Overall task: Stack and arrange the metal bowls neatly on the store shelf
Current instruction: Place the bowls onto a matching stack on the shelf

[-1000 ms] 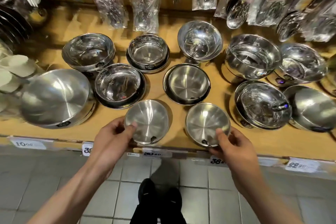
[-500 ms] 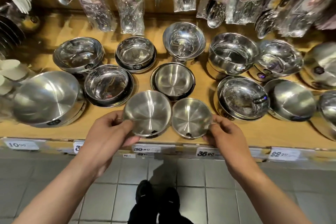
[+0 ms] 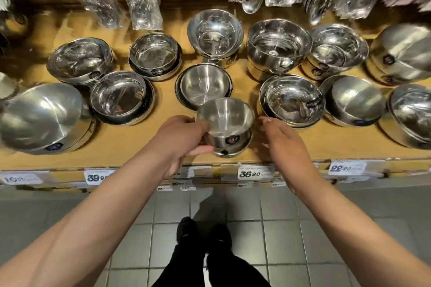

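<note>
Steel top bowl (image 3: 225, 117) nested, tilted, in lower bowl (image 3: 229, 144) at shelf (image 3: 140, 144) front edge; gripped by left hand (image 3: 182, 137). Right hand (image 3: 277, 137) relaxed, fingers apart (just beside, rightward, nothing held).

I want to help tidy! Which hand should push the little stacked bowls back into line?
Probably the left hand: its fingers already grip the small stacked bowls at the shelf's front edge. The right hand is open beside them, not touching.
</note>
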`<state>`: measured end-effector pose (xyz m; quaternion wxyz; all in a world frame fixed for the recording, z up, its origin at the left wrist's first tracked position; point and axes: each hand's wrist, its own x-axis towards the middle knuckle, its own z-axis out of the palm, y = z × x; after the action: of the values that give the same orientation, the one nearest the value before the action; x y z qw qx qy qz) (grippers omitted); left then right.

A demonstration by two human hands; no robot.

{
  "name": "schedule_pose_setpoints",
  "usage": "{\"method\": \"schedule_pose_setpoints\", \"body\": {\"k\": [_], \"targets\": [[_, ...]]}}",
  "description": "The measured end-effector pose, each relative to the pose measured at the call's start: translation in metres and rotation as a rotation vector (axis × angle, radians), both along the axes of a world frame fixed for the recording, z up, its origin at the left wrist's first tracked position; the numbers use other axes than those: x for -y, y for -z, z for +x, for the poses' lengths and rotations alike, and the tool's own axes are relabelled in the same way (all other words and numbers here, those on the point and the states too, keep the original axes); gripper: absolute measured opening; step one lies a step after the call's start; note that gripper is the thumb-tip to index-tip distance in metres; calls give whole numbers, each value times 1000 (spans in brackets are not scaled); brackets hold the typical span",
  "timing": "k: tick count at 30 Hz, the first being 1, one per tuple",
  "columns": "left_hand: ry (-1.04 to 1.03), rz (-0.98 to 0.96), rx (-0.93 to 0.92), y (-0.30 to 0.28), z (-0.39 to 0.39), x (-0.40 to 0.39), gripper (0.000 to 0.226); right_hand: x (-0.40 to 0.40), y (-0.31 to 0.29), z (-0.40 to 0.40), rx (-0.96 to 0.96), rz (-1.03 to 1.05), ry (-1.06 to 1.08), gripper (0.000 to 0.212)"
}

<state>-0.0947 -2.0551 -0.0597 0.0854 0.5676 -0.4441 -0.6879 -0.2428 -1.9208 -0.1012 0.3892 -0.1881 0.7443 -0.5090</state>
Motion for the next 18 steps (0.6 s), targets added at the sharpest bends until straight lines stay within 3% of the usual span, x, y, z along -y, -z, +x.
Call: {"method": "schedule_pose_setpoints", "body": {"k": [4, 7, 11, 18], "targets": [[51, -68, 79, 4, -5, 2, 27, 3, -3, 1, -106, -13, -86, 24], [80, -148, 87, 8, -1, -1, 12, 3, 1, 0, -144, -22, -110, 12], [187, -295, 95, 14, 6, -5, 13, 1, -1, 3, -243, -59, -111, 9], [199, -289, 45, 19, 8, -4, 13, 2, -3, 7, -352, -28, -97, 11]]}}
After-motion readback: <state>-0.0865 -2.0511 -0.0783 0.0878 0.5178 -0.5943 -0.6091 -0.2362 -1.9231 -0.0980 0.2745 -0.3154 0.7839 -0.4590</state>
